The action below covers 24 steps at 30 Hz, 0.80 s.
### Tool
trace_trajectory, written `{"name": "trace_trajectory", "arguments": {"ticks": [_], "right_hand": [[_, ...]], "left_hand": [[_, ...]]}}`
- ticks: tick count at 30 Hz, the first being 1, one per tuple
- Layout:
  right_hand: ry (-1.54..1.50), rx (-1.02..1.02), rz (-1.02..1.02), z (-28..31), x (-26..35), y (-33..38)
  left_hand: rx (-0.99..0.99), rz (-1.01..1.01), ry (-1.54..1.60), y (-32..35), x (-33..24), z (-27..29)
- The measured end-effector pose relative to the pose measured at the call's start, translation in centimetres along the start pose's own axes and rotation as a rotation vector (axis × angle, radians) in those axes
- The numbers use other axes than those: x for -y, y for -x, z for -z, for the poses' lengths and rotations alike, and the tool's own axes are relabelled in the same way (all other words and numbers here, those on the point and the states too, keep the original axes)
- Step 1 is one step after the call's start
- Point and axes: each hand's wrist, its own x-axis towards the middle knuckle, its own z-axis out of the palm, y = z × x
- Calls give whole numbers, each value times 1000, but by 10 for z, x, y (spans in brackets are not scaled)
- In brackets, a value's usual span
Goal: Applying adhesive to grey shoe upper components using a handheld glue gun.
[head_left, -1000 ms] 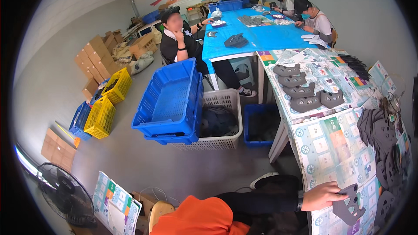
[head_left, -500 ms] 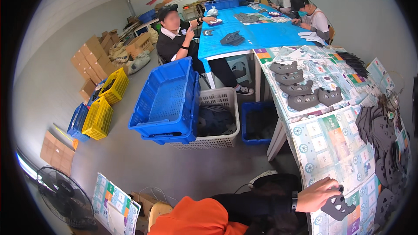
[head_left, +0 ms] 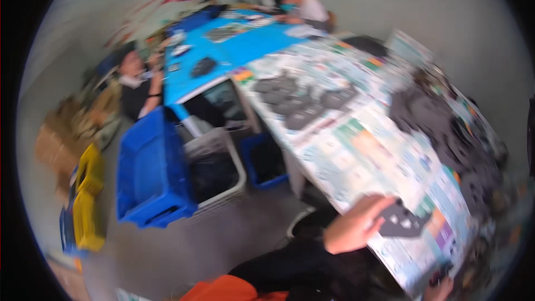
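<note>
The view is blurred by motion. My left hand [head_left: 359, 226] reaches in over the near part of the paper-covered table [head_left: 326, 173]. Its fingers and thumb are closed on the left edge of a flat dark grey piece with cut-out holes [head_left: 402, 224]. Low at the right, by the table's near end, my right hand [head_left: 440, 289] shows only in part, closed around a small dark object [head_left: 441, 272] too smeared to name. Similar grey pieces [head_left: 304, 112] lie farther up the table, and a heap of them [head_left: 429, 125] runs along its right side.
Blue crates [head_left: 151, 170] are stacked left of the table beside a white basket [head_left: 237, 159] of dark material. Another blue bin [head_left: 264, 159] stands under the table. Yellow crates [head_left: 89, 220] sit farther left. Co-workers [head_left: 304, 8] sit around a blue-topped table [head_left: 245, 39].
The view has swung right and tilted, shifting the scene leftward. My left hand stays at the grey piece, now farther up in view. My right hand has come into sight at the lower right.
</note>
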Motion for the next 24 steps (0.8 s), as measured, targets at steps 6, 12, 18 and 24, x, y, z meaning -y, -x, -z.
{"name": "trace_trajectory", "arguments": {"ticks": [6,12,18,24], "right_hand": [[280,-52,134,45,60,15],[-970,257,-74,69,206,7],[-1537,771,476,91,311,-15],[-1478,185,691,72,357,4]], "left_hand": [[-174,-597,124,-3,-13,8],[-272,-301,220,5,1,4],[-93,178,194,38,29,-14],[-107,249,126,70,51,-13]]}}
